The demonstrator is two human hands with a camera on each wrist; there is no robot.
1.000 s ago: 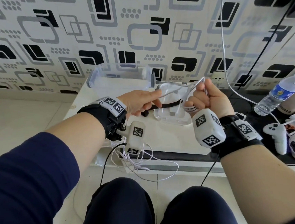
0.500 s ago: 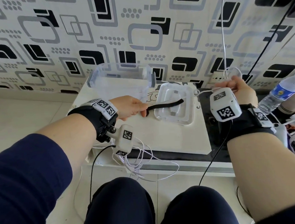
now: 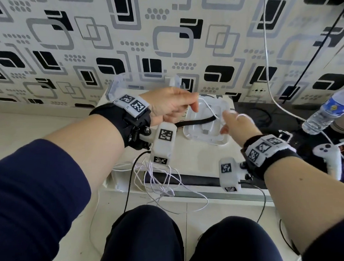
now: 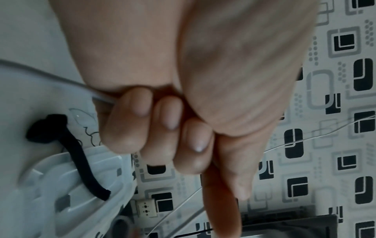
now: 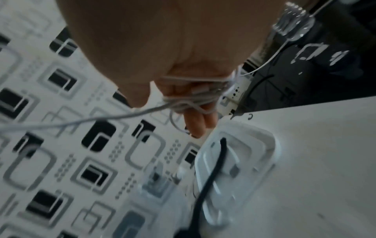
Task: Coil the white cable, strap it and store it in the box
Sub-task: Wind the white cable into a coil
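The thin white cable (image 3: 209, 109) runs taut between my two hands above the table. My left hand (image 3: 174, 105) pinches it with curled fingers (image 4: 142, 128), and the cable (image 4: 40, 70) trails away past them. My right hand (image 3: 236, 122) hovers over the white lid (image 3: 217, 139), with several turns of the cable (image 5: 193, 99) wound round its fingers. A black strap (image 3: 196, 122) lies loose across the lid and the table, below both hands, and also shows as the strap (image 4: 79, 157) under my left hand. The clear box (image 3: 143, 83) stands open at the back by the wall.
A tangle of thin white wires (image 3: 159, 180) hangs off the table's front edge. To the right are a water bottle (image 3: 328, 111), a white game controller (image 3: 326, 155) and a black surface. Another white cord (image 3: 266, 47) hangs down the patterned wall near a socket (image 3: 258, 91).
My right hand swung out to the right with the cable, then came back left over the lid. My left hand rose off the strap's end and now pinches the cable.
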